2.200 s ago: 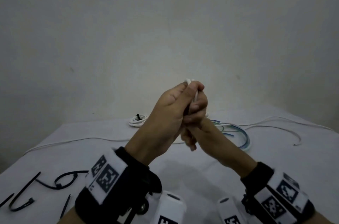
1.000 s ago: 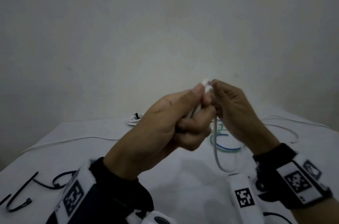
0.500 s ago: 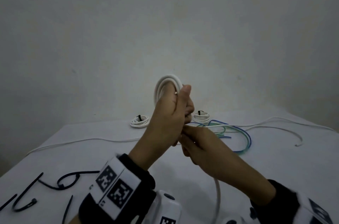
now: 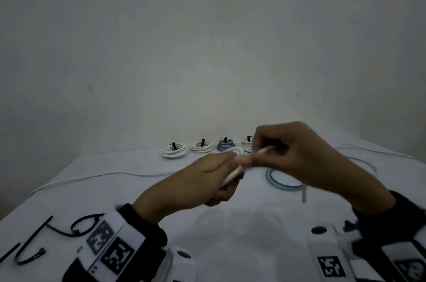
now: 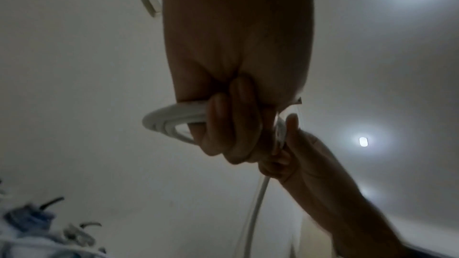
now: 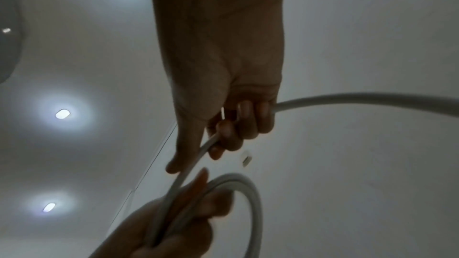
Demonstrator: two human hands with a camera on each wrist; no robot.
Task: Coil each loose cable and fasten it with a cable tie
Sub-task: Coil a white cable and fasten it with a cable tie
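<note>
While my wrists hover low over the white-covered bench [image 4: 230, 231], my left hand [image 4: 202, 180] has its fingers curled tight round the stacked loops of a thick white round cable [image 5: 171, 120], the coil jutting out beside my knuckles above the bench. My right hand [image 4: 297, 154], just beside it and touching at the fingertips, pinches the free run of the same cable between thumb and curled fingers, and the loose tail sweeps away from that fist. To my near left lie thin black plastic cable ties [image 4: 30, 256], one bent into a loop. Farther out a blue-and-green wire ring [image 4: 276, 182] lies flat, with a long thin white cable [image 4: 103, 175] stretched across the bench. At the far edge sit four small tied coils [image 4: 202, 146], side by side.
</note>
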